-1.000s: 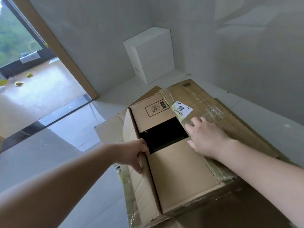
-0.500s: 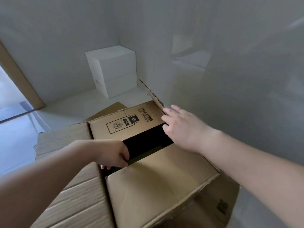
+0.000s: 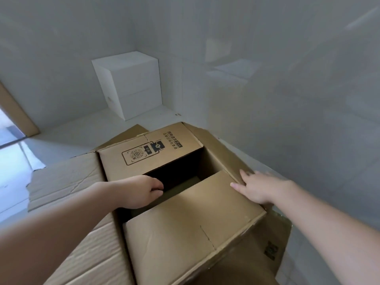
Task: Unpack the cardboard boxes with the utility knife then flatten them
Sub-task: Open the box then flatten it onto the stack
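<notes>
Box: large brown cardboard box on pale floor; outer flaps spread; inner flaps half-covering dark opening
Left hand: fingers curled at opening edge; grip unclear
Right hand: flat, fingers straight, pressing right rim
Surroundings: white cube box in corner, well apart

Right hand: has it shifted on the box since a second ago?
Yes. The right hand has come toward the person along the cardboard box's right edge, from beside the printed far flap to the plain near flap's corner.

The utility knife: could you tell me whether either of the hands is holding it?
No, the left hand and right hand hold no knife.
</notes>
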A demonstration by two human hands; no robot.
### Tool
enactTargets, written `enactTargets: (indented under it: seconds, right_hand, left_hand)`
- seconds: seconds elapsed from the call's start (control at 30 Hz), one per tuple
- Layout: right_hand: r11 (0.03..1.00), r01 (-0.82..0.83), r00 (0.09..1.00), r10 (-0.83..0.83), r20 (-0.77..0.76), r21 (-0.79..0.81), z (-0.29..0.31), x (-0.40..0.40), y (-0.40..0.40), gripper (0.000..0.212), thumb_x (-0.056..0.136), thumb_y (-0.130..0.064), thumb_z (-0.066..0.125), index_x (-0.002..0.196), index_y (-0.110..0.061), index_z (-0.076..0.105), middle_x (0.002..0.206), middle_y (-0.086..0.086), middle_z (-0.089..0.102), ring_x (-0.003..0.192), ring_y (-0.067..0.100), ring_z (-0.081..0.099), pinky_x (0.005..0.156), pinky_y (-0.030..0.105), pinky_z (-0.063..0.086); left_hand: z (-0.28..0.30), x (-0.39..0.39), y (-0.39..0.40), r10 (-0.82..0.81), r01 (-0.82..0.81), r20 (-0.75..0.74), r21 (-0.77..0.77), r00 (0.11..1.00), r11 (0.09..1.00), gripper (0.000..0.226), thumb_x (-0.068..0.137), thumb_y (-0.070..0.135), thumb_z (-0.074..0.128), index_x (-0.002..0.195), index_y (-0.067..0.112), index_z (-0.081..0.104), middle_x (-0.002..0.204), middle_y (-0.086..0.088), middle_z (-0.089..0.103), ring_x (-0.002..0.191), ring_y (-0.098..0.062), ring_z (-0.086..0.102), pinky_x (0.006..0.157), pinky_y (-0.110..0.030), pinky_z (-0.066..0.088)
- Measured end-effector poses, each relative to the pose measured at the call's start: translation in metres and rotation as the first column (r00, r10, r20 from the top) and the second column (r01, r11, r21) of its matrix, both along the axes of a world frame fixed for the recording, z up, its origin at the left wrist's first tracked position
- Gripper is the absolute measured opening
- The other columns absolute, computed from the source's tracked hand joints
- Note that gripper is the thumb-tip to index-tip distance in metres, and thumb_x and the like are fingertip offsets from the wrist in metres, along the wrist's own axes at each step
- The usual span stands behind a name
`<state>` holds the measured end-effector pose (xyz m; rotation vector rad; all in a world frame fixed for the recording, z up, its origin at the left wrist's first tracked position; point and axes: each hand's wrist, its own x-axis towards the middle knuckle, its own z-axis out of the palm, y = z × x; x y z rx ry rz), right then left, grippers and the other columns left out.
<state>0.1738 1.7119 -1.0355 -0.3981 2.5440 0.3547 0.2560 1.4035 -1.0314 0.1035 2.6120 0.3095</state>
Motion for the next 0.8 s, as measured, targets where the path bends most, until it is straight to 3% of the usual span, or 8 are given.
enactTargets:
  seconds: [0.1, 0.23, 0.3, 0.4, 0.47, 0.53, 0.67, 0.8]
  right_hand:
    - [1.000, -0.016, 0.996, 0.015, -0.092, -0.007, -0.001, -0.002, -0.009, 0.085, 0.092, -0.069, 0.008, 0.153, -0.011, 0.015, 0.156, 0.012, 0.027, 0.144, 0.029, 0.024, 0.116, 0.045, 0.020]
    - [0.963, -0.242, 0.936, 0.201, -0.290, -0.115, 0.015, -0.007, -0.042, 0.064, 0.099, -0.056, 0.022, 0.143, -0.011, 0.034, 0.144, 0.011, 0.042, 0.136, 0.028, 0.035, 0.112, 0.039, 0.027]
    - [0.916, -0.344, 0.921, 0.285, -0.265, -0.208, 0.020, 0.001, -0.071, 0.047, 0.101, -0.047, 0.028, 0.125, -0.013, 0.049, 0.126, 0.008, 0.052, 0.122, 0.026, 0.046, 0.099, 0.036, 0.036]
    - [0.837, -0.508, 0.854, 0.457, -0.251, -0.205, 0.020, 0.015, -0.115, 0.043, 0.101, -0.045, 0.030, 0.119, -0.013, 0.053, 0.122, 0.008, 0.053, 0.117, 0.025, 0.047, 0.099, 0.034, 0.037]
    - [0.796, -0.566, 0.814, 0.498, -0.300, -0.214, 0.020, 0.021, -0.138, 0.044, 0.101, -0.045, 0.030, 0.121, -0.013, 0.053, 0.122, 0.008, 0.054, 0.117, 0.026, 0.048, 0.102, 0.036, 0.037]
    - [0.771, -0.593, 0.790, 0.500, -0.355, -0.233, 0.027, 0.022, -0.154, 0.046, 0.101, -0.046, 0.030, 0.126, -0.015, 0.053, 0.124, 0.007, 0.054, 0.118, 0.025, 0.048, 0.103, 0.037, 0.038]
    - [0.777, -0.589, 0.787, 0.492, -0.372, -0.220, 0.051, 0.012, -0.181, 0.050, 0.101, -0.048, 0.031, 0.139, -0.019, 0.046, 0.137, 0.006, 0.050, 0.127, 0.023, 0.045, 0.106, 0.036, 0.040]
    - [0.830, -0.545, 0.811, 0.484, -0.329, -0.122, 0.060, -0.011, -0.200, 0.050, 0.101, -0.047, 0.031, 0.139, -0.018, 0.045, 0.140, 0.007, 0.046, 0.128, 0.026, 0.044, 0.104, 0.039, 0.041]
  left_hand:
    - [-0.004, 0.003, 0.001, 0.014, -0.015, 0.046, 0.025, 0.999, 1.000, 0.037, 0.101, 0.037, 0.035, 0.130, 0.026, 0.054, 0.131, 0.008, 0.055, 0.117, -0.013, 0.051, 0.104, -0.030, 0.038]
    - [-0.004, 0.001, -0.002, 0.066, -0.066, 0.001, -0.011, 0.998, 0.998, 0.038, 0.102, 0.032, 0.033, 0.135, 0.023, 0.050, 0.135, 0.004, 0.053, 0.123, -0.017, 0.048, 0.104, -0.026, 0.036]
    - [-0.008, 0.000, -0.006, 0.055, -0.053, 0.018, -0.069, 0.998, 0.996, 0.040, 0.102, 0.032, 0.033, 0.136, 0.019, 0.047, 0.135, 0.000, 0.051, 0.122, -0.022, 0.049, 0.102, -0.028, 0.037]
    - [-0.009, 0.002, -0.012, 0.054, -0.045, 0.049, -0.169, 0.997, 0.985, 0.048, 0.100, 0.035, 0.035, 0.142, 0.011, 0.032, 0.134, -0.011, 0.042, 0.119, -0.030, 0.049, 0.100, -0.039, 0.041]
    - [-0.002, 0.006, -0.015, 0.065, -0.070, -0.031, -0.192, 0.997, 0.979, 0.056, 0.098, 0.035, 0.038, 0.146, 0.012, 0.022, 0.137, -0.013, 0.036, 0.124, -0.032, 0.043, 0.102, -0.042, 0.039]
    - [0.015, 0.009, -0.019, 0.009, -0.061, -0.223, -0.226, 0.975, 0.972, 0.061, 0.095, 0.032, 0.042, 0.148, 0.015, 0.016, 0.148, -0.014, 0.025, 0.134, -0.031, 0.031, 0.109, -0.040, 0.031]
    - [0.047, -0.007, -0.061, -0.029, -0.090, -0.535, -0.193, 0.844, 0.977, 0.063, 0.092, 0.027, 0.045, 0.149, 0.018, 0.018, 0.159, -0.007, 0.006, 0.145, -0.023, 0.008, 0.118, -0.038, 0.015]
    - [0.042, -0.038, -0.103, 0.041, -0.182, -0.485, -0.248, 0.874, 0.952, 0.074, 0.091, 0.023, 0.045, 0.152, 0.012, 0.004, 0.159, -0.008, -0.011, 0.147, -0.022, -0.009, 0.119, -0.041, 0.002]
